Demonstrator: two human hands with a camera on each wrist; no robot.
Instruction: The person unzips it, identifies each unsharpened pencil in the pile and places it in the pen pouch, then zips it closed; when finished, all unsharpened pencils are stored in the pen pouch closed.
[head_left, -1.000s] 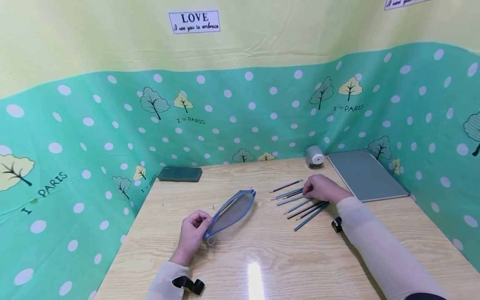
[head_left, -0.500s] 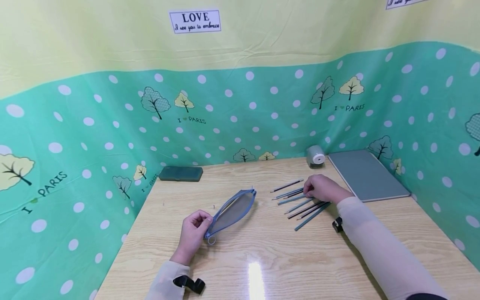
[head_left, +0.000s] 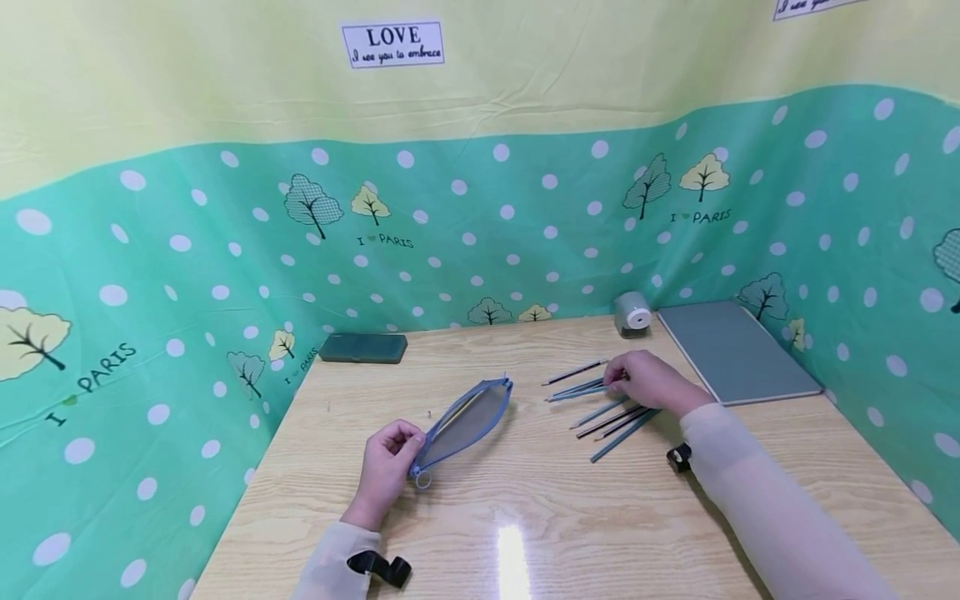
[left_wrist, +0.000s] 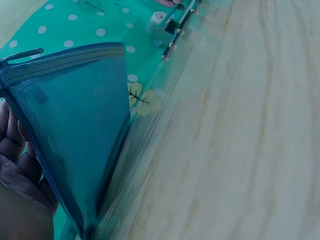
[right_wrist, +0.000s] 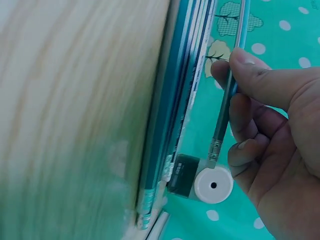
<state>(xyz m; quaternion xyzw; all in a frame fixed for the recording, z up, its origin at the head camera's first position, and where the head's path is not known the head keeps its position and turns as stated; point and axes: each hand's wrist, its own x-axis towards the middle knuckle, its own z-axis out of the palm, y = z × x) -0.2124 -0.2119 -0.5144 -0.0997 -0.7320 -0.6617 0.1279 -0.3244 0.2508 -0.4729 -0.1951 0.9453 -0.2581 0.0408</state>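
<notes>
Between closed thumb and forefinger of the right hand (head_left: 643, 379), one pencil (right_wrist: 225, 112) is pinched — beside loose pencils (head_left: 622, 437) on the right of the table (head_left: 442, 533). At left, a gaping mesh pouch (head_left: 468, 421) is gripped at its near end by the left hand (head_left: 386, 458), fingers curled. A dark case (head_left: 363, 348) is set far left, a sharpener (head_left: 632, 315) far right.

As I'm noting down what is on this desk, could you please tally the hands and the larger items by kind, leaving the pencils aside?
Hands: 2 (left hand, right hand)
Mesh pouch: 1
Dark green case: 1
Pencil sharpener: 1
Flat grey panel: 1
Total: 6
</notes>
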